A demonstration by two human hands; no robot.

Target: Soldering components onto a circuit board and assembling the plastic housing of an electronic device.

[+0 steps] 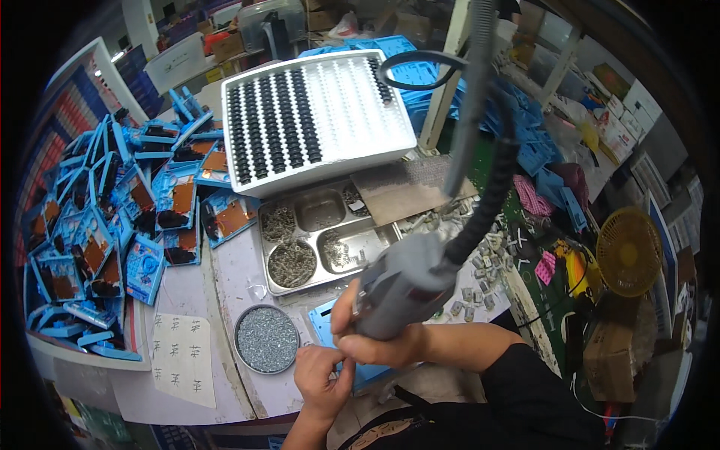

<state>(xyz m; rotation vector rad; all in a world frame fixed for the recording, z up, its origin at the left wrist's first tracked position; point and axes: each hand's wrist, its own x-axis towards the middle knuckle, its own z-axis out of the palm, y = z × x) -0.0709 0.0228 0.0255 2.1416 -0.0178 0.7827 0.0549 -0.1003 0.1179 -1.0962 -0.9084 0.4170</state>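
My right hand (pixel 386 346) is wrapped round a grey power screwdriver (pixel 405 281), whose thick black cord runs upward. Its tip is hidden behind my hand. Under both hands lies a flat blue plastic housing (pixel 324 321), largely covered by them. My left hand (pixel 321 377) rests at the near left edge of the housing, fingers closed and thumb pressed in; whatever they hold, if anything, is hidden. Left of that hand stands a round dish (pixel 266 339) filled with small grey metal screws.
A steel compartment tray (pixel 330 202) holds small metal parts. Behind it stands a white foam tray (pixel 360 154) with rows of black parts. Blue housings (pixel 176 196) pile up at the left, by a marked paper sheet (pixel 184 360). Small grey pieces (pixel 487 262) lie scattered right; a cardboard sheet (pixel 405 187) covers the tray's corner.
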